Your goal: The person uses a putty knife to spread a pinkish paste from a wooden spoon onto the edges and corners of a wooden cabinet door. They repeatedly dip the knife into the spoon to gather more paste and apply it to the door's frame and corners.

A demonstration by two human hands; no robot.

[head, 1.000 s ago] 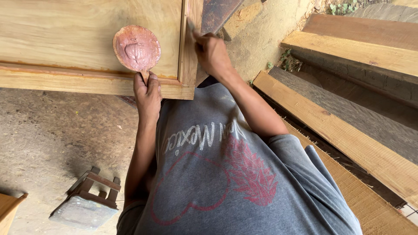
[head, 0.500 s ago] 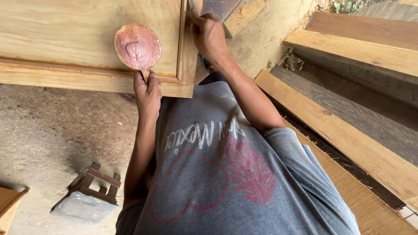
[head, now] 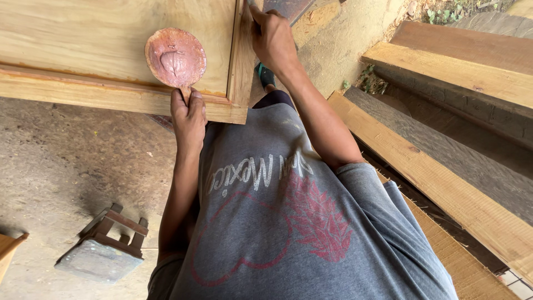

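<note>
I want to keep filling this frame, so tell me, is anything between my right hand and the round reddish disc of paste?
Nothing loose lies between them. The right hand rests on the wooden frame's upright strip, and that raised strip separates it from the paste disc, which the left hand holds by its lower edge against the panel.

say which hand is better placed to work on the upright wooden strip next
Probably the right. The right hand rests on the upright strip, while the left hand is occupied, its fingers holding the round pink-smeared disc by its stem.

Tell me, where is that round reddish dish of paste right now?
In the head view, upper left: the left hand holds the round dish against the wooden panel.
</note>
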